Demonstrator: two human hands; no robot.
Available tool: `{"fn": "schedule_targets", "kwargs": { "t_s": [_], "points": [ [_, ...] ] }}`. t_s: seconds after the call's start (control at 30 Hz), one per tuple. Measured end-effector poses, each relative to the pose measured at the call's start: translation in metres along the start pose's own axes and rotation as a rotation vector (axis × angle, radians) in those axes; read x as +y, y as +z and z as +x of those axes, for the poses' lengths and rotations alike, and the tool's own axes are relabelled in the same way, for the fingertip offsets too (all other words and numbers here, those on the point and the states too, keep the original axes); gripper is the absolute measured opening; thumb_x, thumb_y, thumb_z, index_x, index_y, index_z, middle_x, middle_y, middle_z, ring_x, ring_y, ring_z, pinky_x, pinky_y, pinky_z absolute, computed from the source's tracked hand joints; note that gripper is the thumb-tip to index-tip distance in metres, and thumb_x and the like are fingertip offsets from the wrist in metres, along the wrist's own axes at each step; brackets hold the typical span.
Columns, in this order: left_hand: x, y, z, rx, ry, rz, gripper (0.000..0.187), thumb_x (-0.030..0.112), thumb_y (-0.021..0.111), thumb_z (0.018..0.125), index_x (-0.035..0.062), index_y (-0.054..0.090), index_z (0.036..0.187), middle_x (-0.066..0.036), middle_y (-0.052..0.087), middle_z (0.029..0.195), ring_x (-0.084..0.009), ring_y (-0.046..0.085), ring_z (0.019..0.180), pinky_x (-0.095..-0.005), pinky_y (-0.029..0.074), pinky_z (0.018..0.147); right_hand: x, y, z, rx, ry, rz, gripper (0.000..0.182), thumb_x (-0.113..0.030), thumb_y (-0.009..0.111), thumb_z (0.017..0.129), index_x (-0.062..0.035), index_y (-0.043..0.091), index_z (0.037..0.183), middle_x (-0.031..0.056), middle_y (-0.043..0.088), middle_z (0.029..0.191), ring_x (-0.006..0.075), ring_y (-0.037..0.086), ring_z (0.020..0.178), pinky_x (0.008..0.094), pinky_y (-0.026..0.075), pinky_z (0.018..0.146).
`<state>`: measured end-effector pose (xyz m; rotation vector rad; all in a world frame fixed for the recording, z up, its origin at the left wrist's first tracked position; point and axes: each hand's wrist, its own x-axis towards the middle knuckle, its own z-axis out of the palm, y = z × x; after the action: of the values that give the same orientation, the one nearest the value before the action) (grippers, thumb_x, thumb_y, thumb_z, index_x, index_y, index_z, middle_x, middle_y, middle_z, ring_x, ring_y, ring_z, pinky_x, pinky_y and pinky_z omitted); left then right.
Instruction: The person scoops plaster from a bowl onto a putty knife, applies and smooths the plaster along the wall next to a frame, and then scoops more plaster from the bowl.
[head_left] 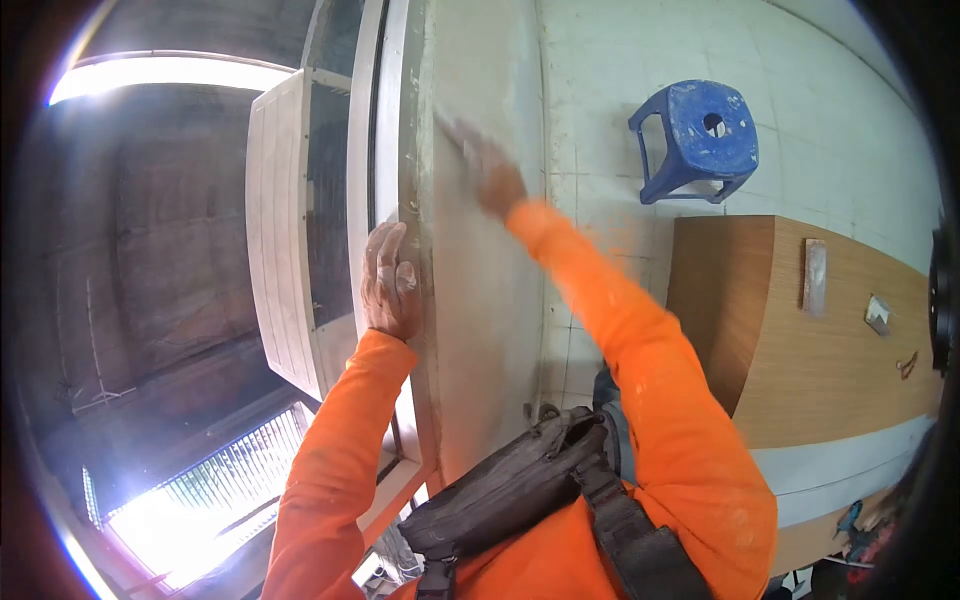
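Note:
My left hand [390, 285], dusted with white powder, rests on the inner edge of the white window frame [393, 130]. Its fingers lie along the frame, slightly bent, with nothing held in them. My right hand [492, 178] is smeared by motion over the pale plastered wall [485, 290], to the right of the frame. From its fingers a thin flat tool [452, 132] reaches toward the wall's edge by the frame; blur hides its exact kind. White marks show on the orange sleeves.
A speckled blue plastic stool [690, 130] stands on the tiled floor [590, 80]. Below it is a wooden cabinet [850, 370], bearing a long flat block [815, 275], a small metal-looking piece [878, 315] and scissors [906, 366]. A black bag [500, 490] hangs at my front.

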<state>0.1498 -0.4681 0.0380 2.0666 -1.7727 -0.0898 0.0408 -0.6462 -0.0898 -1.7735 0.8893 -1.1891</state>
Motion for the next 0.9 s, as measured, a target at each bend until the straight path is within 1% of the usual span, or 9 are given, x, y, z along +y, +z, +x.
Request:
{"fn": "schedule_targets", "kwargs": {
  "t_s": [0.07,0.1,0.17,0.27,0.43,0.63,0.73,0.8,0.9],
  "points": [
    [-0.002,0.004,0.001,0.014,0.013,-0.002,0.048,0.036,0.037,0.102,0.0034,0.053,0.134,-0.023,0.052,0.134,-0.0425,0.049,0.127,-0.0487,0.039,0.107,-0.036,-0.014,-0.082,-0.044,-0.072,0.152,0.055,-0.007,0.044,0.094,-0.0139,0.04,0.148,0.0157,0.045,0.149,0.037,0.046,0.133,0.0439,0.034,0.114],
    [-0.01,0.007,-0.005,0.008,-0.015,-0.027,0.048,0.035,0.038,0.101,0.0036,0.052,0.134,-0.023,0.052,0.135,-0.0424,0.049,0.127,-0.0486,0.04,0.107,-0.037,-0.02,-0.134,-0.307,0.06,0.097,0.054,-0.011,0.041,0.098,-0.0083,0.035,0.152,0.0137,0.032,0.158,0.0294,0.033,0.145,0.0408,0.028,0.117],
    [-0.013,0.009,0.005,0.01,-0.03,-0.05,0.047,0.033,0.038,0.101,0.0037,0.052,0.135,-0.023,0.052,0.135,-0.0424,0.049,0.127,-0.0486,0.04,0.106,-0.077,-0.06,-0.133,-0.271,0.283,0.622,0.049,-0.007,0.042,0.096,-0.0058,0.046,0.145,0.0167,0.047,0.148,0.0312,0.041,0.139,0.0408,0.031,0.116],
    [0.001,-0.003,-0.009,-0.017,0.023,0.009,0.046,0.032,0.039,0.101,0.0042,0.052,0.135,-0.023,0.053,0.134,-0.0424,0.049,0.126,-0.0485,0.04,0.107,0.005,-0.046,-0.134,-0.086,0.486,0.232,0.046,-0.004,0.042,0.094,-0.0048,0.053,0.139,0.0178,0.056,0.138,0.0339,0.049,0.133,0.0398,0.036,0.113],
    [-0.01,0.002,-0.004,-0.028,0.008,0.121,0.048,0.036,0.036,0.103,0.0037,0.053,0.134,-0.022,0.053,0.134,-0.0402,0.051,0.126,-0.0467,0.04,0.107,0.115,-0.017,0.034,0.118,0.272,0.163,0.045,-0.011,0.044,0.095,-0.0188,0.056,0.138,0.0144,0.058,0.136,0.0353,0.053,0.126,0.041,0.042,0.107],
    [-0.012,0.0,-0.003,-0.027,0.021,0.124,0.05,0.039,0.034,0.104,0.0028,0.053,0.133,-0.021,0.054,0.133,-0.0393,0.051,0.126,-0.0467,0.04,0.107,0.111,-0.014,0.115,0.002,0.14,0.219,0.05,-0.007,0.037,0.093,-0.0195,0.056,0.138,0.0114,0.057,0.139,0.0318,0.051,0.13,0.036,0.038,0.11],
    [-0.011,0.0,-0.005,-0.001,-0.002,0.091,0.051,0.04,0.034,0.104,0.0024,0.053,0.132,-0.021,0.054,0.132,-0.039,0.051,0.126,-0.0468,0.04,0.107,0.093,-0.018,0.059,-0.173,0.139,0.073,0.053,-0.009,0.036,0.097,-0.0275,0.046,0.146,0.0074,0.049,0.147,0.0302,0.048,0.132,0.038,0.039,0.11],
    [-0.011,0.0,-0.005,0.009,-0.011,0.084,0.052,0.041,0.034,0.104,0.0021,0.053,0.132,-0.021,0.055,0.132,-0.0388,0.052,0.125,-0.0468,0.04,0.107,0.113,0.007,-0.015,-0.143,-0.081,0.001,0.054,-0.011,0.032,0.1,-0.0281,0.037,0.151,0.0053,0.039,0.155,0.0291,0.04,0.139,0.0378,0.033,0.115],
    [-0.012,0.0,-0.003,0.015,-0.023,0.08,0.053,0.043,0.034,0.104,0.0018,0.053,0.132,-0.021,0.055,0.132,-0.0385,0.052,0.125,-0.0469,0.04,0.107,0.081,-0.004,-0.163,-0.404,0.17,0.112,0.067,0.0,0.036,0.091,-0.0241,0.034,0.153,0.0067,0.035,0.158,0.0291,0.029,0.146,0.0431,0.024,0.12]
  ]
}}
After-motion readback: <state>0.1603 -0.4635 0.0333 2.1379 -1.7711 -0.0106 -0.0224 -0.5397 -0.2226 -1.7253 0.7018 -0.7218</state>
